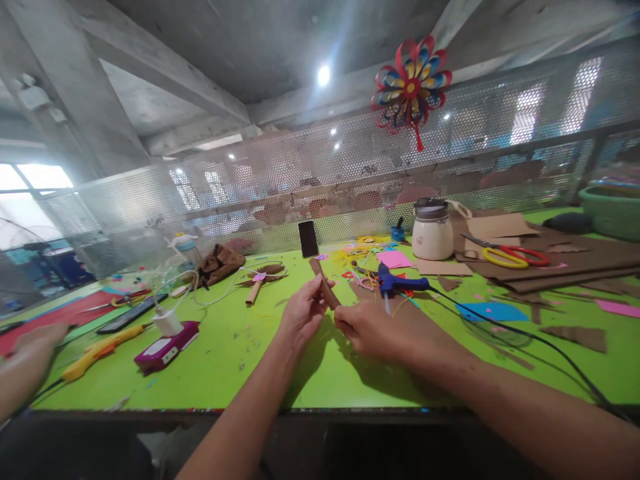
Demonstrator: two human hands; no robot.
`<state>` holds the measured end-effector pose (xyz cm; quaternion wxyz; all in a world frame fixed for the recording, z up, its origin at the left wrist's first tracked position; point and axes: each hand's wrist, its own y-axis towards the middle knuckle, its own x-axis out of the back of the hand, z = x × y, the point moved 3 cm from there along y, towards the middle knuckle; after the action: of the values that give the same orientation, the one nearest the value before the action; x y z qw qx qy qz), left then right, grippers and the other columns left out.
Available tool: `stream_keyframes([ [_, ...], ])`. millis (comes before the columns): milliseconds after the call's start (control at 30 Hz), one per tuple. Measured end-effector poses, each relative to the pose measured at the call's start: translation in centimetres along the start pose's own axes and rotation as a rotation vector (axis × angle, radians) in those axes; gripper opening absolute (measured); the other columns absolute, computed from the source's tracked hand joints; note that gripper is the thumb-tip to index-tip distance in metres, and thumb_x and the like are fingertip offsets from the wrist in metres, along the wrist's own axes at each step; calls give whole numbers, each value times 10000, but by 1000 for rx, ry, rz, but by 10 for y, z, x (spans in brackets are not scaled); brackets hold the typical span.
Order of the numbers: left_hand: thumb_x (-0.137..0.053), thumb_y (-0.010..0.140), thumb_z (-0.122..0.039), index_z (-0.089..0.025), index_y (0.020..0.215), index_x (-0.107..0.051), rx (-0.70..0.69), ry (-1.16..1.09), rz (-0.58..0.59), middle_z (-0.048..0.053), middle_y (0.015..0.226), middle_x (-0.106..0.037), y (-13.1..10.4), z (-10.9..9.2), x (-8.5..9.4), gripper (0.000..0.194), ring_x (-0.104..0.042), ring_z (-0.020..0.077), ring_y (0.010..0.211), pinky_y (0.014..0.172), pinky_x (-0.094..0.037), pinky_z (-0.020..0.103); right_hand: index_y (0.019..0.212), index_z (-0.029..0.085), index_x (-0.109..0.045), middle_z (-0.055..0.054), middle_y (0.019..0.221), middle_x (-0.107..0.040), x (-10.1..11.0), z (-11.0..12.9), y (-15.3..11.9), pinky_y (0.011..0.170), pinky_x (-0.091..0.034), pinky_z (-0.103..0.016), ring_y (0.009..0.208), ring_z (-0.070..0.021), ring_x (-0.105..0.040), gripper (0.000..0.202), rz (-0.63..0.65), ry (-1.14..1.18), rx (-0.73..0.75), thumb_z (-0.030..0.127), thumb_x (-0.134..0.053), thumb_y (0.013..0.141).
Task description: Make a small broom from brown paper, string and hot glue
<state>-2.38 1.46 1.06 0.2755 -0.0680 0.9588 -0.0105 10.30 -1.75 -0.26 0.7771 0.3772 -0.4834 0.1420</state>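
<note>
Where a co-worker's arm (17, 377) came in: that person's blurred hand (43, 337) lay by a red sheet (70, 313), and I couldn't tell whether it held anything.
Yellow glue gun (103, 352): lay on the green table (225, 360), a dark flat slab (133, 315) just behind it.
Purple socket block (167, 347): sat near the front, a white plug (167, 321) standing up out of it.
Brown bundle (220, 265): slumped farther back, crumpled.
Brown paper flower (274, 272): lay beside a white cable, its rolled tube (254, 293) pointing towards the front.
Left hand (303, 313): pinched the brown strip (323, 283) partway along, between thumb and fingers.
Black phone (308, 239): stood upright at the back, beyond the strip's top end.
Brown strip: narrow and tilted, over the middle of the table, its top leaning left.
Right hand (363, 327): closed on the strip's lower end, near the left one; whether the two touched, I couldn't tell.
Blue glue gun (403, 281): lay just past the right hand, its black cord trailing rightwards.
Red pinwheel (411, 87): hung high by a perforated screen (280, 173).
White jar (433, 237): stood upright, lidded.
Scissors (507, 257): rested on brown sheets (585, 263), handles yellow and red.
Green basin (610, 213): filled the far right.
</note>
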Motion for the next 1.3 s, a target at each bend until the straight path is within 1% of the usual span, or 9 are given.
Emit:
stream_keyframes([
  [267, -579, 808, -114, -93, 712, -643, -6, -8, 21, 50, 665, -658, -1, -1, 0, 117, -552, 73, 553, 519, -430, 169, 739, 168, -608, -5, 613, -587, -3, -6, 2, 514, -243, -216, 543, -106, -455, 123, -19, 229, 12, 151, -500, 797],
  [467, -563, 826, -130, -96, 752, -629, 2, -35, 72, 74, 725, -679, -1, -4, 0, 104, -568, 86, 573, 554, -466, 190, 752, 160, -634, -36, 654, -629, -10, -7, 3, 537, -273, -227, 576, -123, -486, 184, -51, 201, 26, 198, -479, 845],
  [600, -547, 841, -156, -121, 787, -587, -4, -20, 150, 84, 732, -682, -1, -4, 0, 75, -600, 114, 598, 567, -493, 214, 673, 157, -639, -42, 631, -633, -5, -4, 2, 534, -279, -232, 557, -117, -476, 247, -46, 152, 48, 215, -485, 858],
  [700, -575, 831, -193, -140, 789, -570, 12, 20, 186, 76, 730, -684, -1, -4, 1, 68, -580, 99, 533, 476, -449, 177, 640, 150, -647, -37, 599, -627, -1, -5, 1, 513, -267, -233, 521, -107, -441, 230, 30, 118, 55, 194, -524, 830],
  [833, -558, 843, -195, -109, 726, -610, 52, 76, 168, 64, 632, -661, -1, -3, 3, 154, -462, 45, 396, 352, -323, 139, 603, 144, -646, -12, 537, -592, -2, -8, 0, 485, -248, -228, 467, -84, -374, 222, 138, 153, 92, 159, -547, 801],
  [900, -554, 840, -172, -90, 704, -634, 58, 69, 160, 61, 608, -650, -1, -3, 4, 178, -470, 48, 400, 360, -339, 144, 605, 142, -642, -2, 530, -580, -1, -9, 1, 481, -267, -217, 470, -81, -392, 239, 139, 223, 82, 164, -524, 812],
  [1033, -546, 826, -109, -79, 727, -659, 89, -5, 161, 85, 687, -676, 0, -4, 4, 153, -552, 72, 497, 435, -411, 152, 626, 138, -626, 10, 540, -577, 1, -10, 4, 476, -319, -191, 492, -80, -446, 218, 132, 421, 5, 164, -506, 806],
  [1200, -544, 817, -95, -77, 748, -670, 122, -22, 191, 92, 713, -682, -4, -7, 3, 145, -532, 67, 483, 409, -380, 152, 689, 148, -624, 18, 559, -598, -6, -15, 0, 418, -336, -174, 422, -62, -430, 160, 288, 688, -137, 156, -505, 795],
  [1300, -538, 817, -105, -85, 715, -664, 133, -7, 193, 86, 683, -677, -6, -8, 2, 164, -533, 78, 475, 449, -416, 179, 712, 146, -650, 23, 516, -568, -7, -21, -1, 401, -313, -176, 387, -54, -394, 194, 314, 717, -155, 203, -501, 823],
])
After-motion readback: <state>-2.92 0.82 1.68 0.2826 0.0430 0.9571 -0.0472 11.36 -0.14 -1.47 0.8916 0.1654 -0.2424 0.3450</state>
